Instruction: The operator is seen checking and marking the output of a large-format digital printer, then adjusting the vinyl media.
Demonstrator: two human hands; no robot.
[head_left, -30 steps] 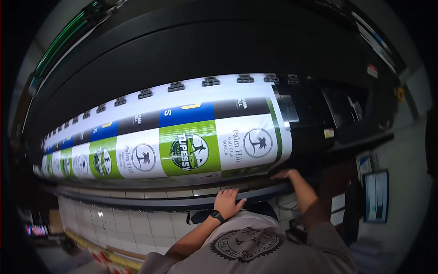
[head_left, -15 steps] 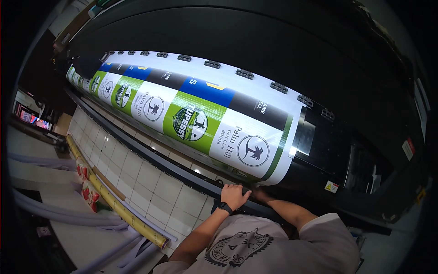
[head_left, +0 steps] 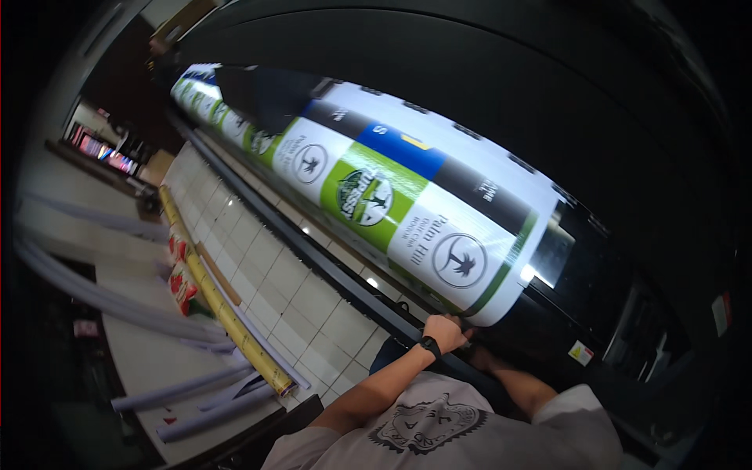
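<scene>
A wide printed sheet [head_left: 403, 200] with green, white, blue and grey panels curves down over the front of a large black printer [head_left: 439, 55]. My left hand [head_left: 446, 333], with a black watch on its wrist, is closed just below the sheet's near lower corner. Its fingers are curled, and what they hold is hidden. Close beside it, my right hand [head_left: 479, 358] reaches in under the same corner. Shadow and the printer's edge hide its fingers. A dark block [head_left: 265, 98] covers part of the sheet farther along the printer.
A long dark bar [head_left: 313, 262] runs along the printer's front above the white tiled floor [head_left: 278, 301]. Left of it lie a long yellow roll [head_left: 235, 329], several pale tubes [head_left: 168, 395] and a red-and-white bag [head_left: 184, 288]. A lit screen [head_left: 102, 149] shows far left.
My view has shifted. My left hand has gone from resting with fingers extended on the bar to closed under the sheet's corner. The dark block has come nearer along the printer.
</scene>
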